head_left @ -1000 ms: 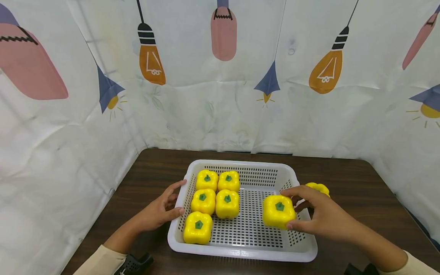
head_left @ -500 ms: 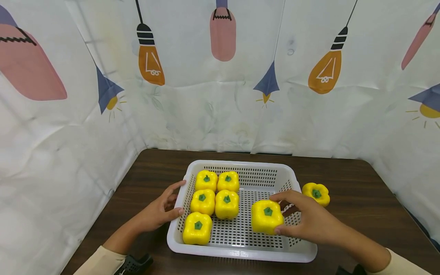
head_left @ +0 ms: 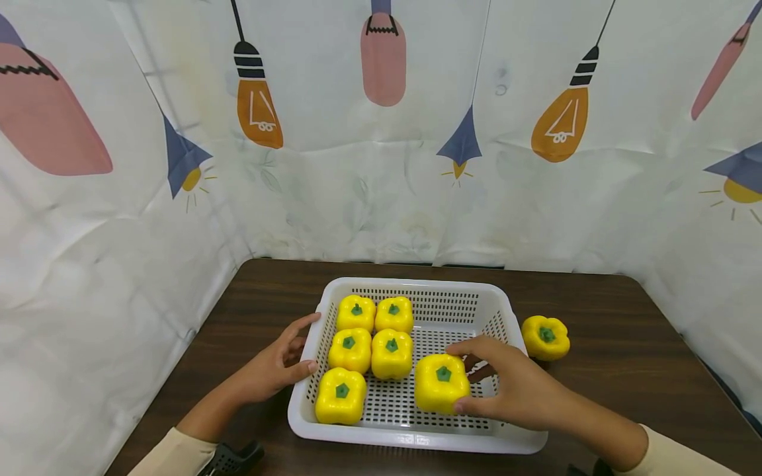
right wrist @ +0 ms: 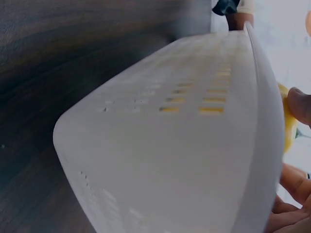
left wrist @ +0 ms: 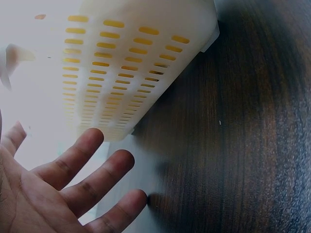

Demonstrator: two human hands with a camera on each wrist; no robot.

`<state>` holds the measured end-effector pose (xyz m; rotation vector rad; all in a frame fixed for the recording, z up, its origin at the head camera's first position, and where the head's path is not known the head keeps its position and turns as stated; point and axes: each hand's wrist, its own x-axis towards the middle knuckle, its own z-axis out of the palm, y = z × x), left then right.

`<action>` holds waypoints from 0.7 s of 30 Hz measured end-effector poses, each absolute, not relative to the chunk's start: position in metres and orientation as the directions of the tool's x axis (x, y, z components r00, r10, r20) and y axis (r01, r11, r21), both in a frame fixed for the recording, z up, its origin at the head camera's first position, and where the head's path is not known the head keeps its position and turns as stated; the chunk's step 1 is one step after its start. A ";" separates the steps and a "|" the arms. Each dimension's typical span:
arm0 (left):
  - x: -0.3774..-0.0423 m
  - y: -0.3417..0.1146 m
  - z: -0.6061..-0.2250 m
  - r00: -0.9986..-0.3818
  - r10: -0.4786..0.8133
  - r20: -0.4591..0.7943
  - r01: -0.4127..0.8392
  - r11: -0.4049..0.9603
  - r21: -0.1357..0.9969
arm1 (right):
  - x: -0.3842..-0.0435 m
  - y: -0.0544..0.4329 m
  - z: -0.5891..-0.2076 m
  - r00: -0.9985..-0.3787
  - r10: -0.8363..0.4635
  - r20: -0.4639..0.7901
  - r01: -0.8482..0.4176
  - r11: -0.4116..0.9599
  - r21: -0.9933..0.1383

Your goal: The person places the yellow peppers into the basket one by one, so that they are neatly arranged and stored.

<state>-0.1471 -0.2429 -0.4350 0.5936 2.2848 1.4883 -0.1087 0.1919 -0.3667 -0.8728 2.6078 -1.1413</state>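
Observation:
A white perforated plastic basket (head_left: pixel 351 430) stands on the table, with several yellow bell peppers (head_left: pixel 349 350) sitting stem up along its left part. My right hand (head_left: pixel 506 390) grips another yellow bell pepper (head_left: pixel 439 387) between thumb and fingers, over the basket's front middle. In the right wrist view the basket wall (right wrist: pixel 170 145) hides most of that pepper, and whether it touches the basket floor I cannot tell. My left hand (head_left: pixel 270 367) rests thumb and fingertips at the left rim. Its spread, relaxed fingers (left wrist: pixel 99 189) appear beside the basket's outer wall in the left wrist view.
One more yellow bell pepper (head_left: pixel 545 338) lies on the dark wooden table (head_left: pixel 613 330), just right of the basket. Behind and to the sides hangs a white curtain (head_left: pixel 333 198) printed with lamps and bulbs.
My right hand has carried its bell pepper leftward and toward the front inside the basket, uncovering the pepper on the table. The left hand stays at the rim.

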 end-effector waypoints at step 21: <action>-0.149 -0.245 -0.439 -0.844 0.535 -0.037 0.174 0.339 0.925 | -0.107 0.156 -0.379 -0.817 -0.575 0.031 -0.403 0.531 -0.746</action>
